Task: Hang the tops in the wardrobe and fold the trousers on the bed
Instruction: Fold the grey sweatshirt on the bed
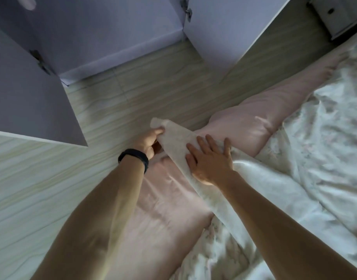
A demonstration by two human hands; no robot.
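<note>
"Hands first: what was the left hand point(151, 142) doing?"

"It gripped the narrow end of a white garment point(176, 142), fingers curled round the cloth, just off frame centre toward nine o'clock. A black wristband point(134, 158) sat on that wrist."

"And the right hand point(210, 161)?"

"Released. Its fingers were straight and spread, and the palm pressed flat on the same garment, at three o'clock of the left hand. It grasped nothing."

"Where did the garment lie?"

"Across the edge of the bed, over a pink sheet point(244, 120). It ran from the left hand's grip down toward five o'clock, passed under the right forearm and merged with a rumpled white duvet point(315, 148). Only a long textured strip showed, so it could not be told whether it was a trouser leg or a top."

"What stood around them?"

"An open wardrobe point(104, 41) stood at twelve o'clock. Its left door point(28, 93) swung out toward ten o'clock and its right door point(216, 29) toward one o'clock, with a metal hinge point(188, 11) at the top. Pale wood-grain floor point(133, 93) lay between wardrobe and bed. A white bedside cabinet point(339, 15) stood in the corner at two o'clock. The duvet filled the side from three to five o'clock."
</note>
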